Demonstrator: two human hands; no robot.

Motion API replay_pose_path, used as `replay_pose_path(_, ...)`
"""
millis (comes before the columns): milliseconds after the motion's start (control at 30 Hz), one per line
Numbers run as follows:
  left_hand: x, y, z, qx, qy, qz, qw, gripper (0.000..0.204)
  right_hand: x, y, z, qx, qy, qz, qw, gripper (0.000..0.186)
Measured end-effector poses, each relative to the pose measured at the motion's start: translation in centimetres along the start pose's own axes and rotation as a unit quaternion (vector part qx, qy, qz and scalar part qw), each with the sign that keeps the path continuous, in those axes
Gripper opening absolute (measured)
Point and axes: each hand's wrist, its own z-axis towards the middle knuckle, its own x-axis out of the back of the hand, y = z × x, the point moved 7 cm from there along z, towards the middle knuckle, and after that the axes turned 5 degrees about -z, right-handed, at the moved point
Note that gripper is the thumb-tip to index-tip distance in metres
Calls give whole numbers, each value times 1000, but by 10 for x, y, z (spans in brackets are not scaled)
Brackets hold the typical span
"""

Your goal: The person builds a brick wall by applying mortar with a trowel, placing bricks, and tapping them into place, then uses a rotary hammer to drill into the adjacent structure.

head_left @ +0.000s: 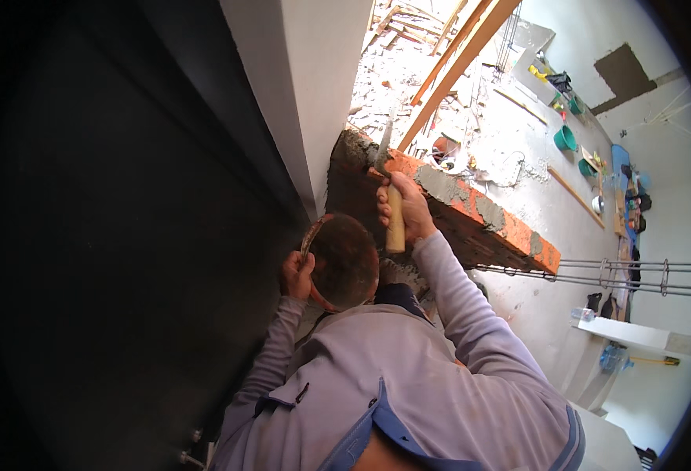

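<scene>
My right hand (410,206) is closed round the pale wooden handle of a trowel (395,224). Its metal blade points away from me, at the far left end of a low brick wall (510,225). Grey mortar (439,185) lies in patches along the top of the orange bricks. Lower and to the left, my left hand (297,275) grips the rim of a round, shallow, dark-stained pan (345,263). The pan is tilted and hangs in front of my body; whether any mortar is in it I cannot tell.
A white pillar (314,86) rises beside the wall's left end, with a dark surface (125,235) left of it. Beyond the wall lie rubble, a slanting wooden beam (459,74) and green buckets (565,139). Steel rebar (628,268) sticks out past the wall's right end.
</scene>
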Motion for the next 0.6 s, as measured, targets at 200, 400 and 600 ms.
replay_pose_path(200,26,20,-5,-6,2,33,999,28,5,20,13,-16,19,9,1000,26)
replay_pose_path(400,34,23,-1,-3,-3,26,1000,29,12,29,17,-70,25,56,996,29)
replay_pose_path(600,34,35,-5,11,-17,54,998,30,16,-43,-12,-15,81,-269,960,29)
